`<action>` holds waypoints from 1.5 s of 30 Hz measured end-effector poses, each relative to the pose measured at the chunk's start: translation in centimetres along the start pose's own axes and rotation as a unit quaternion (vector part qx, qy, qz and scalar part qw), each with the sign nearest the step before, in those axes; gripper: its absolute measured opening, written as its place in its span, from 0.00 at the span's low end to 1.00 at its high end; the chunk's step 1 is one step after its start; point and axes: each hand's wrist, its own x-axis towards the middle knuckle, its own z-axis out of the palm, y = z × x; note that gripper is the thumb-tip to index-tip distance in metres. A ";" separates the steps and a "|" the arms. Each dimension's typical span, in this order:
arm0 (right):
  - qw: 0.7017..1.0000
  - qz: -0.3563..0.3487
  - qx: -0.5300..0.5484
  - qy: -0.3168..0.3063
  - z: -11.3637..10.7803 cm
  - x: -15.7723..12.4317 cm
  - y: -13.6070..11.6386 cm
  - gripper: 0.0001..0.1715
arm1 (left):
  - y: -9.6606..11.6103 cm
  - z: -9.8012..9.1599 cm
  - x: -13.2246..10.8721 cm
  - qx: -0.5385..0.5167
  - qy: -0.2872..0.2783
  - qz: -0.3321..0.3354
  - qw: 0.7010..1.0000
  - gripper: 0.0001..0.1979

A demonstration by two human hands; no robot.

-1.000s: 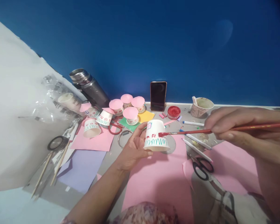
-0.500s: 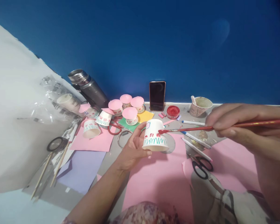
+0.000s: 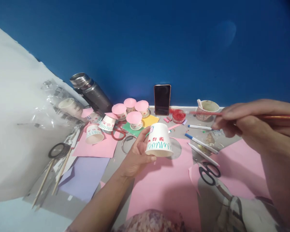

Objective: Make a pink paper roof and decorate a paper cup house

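In my left hand is a white paper cup, upside down and slightly tilted, its fingers wrapped round the left side. Green zigzag strokes run along the cup's rim, with small red marks above them and a purple square near the top. My right hand pinches a red paintbrush. The brush's tip is smeared by motion near the pot of red paint; whether it touches the paint I cannot tell. Several decorated cups with pink paper tops stand behind my left hand.
A phone leans on the blue wall, left of a patterned cup. Markers, black-handled scissors and pink sheets lie in front. At left are a steel flask, purple paper and black tape.
The paintbrush has left the cup's side and moved up and away toward the red paint pot. A third red mark shows more plainly on the cup, which has shifted slightly left.
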 end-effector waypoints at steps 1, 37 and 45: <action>1.000 0.006 -0.011 -0.003 0.3 0.0 0.3 0.15 | 0.0 0.1 0.0 0.001 0.005 0.001 1.000 0.51; 0.987 0.127 0.060 0.074 2.9 -1.5 0.4 0.17 | 0.0 -0.1 0.3 0.414 0.048 0.194 0.888 0.38; 0.877 0.320 0.257 0.250 3.0 -8.4 1.5 0.14 | -0.7 0.3 0.2 0.383 0.022 0.161 0.909 0.38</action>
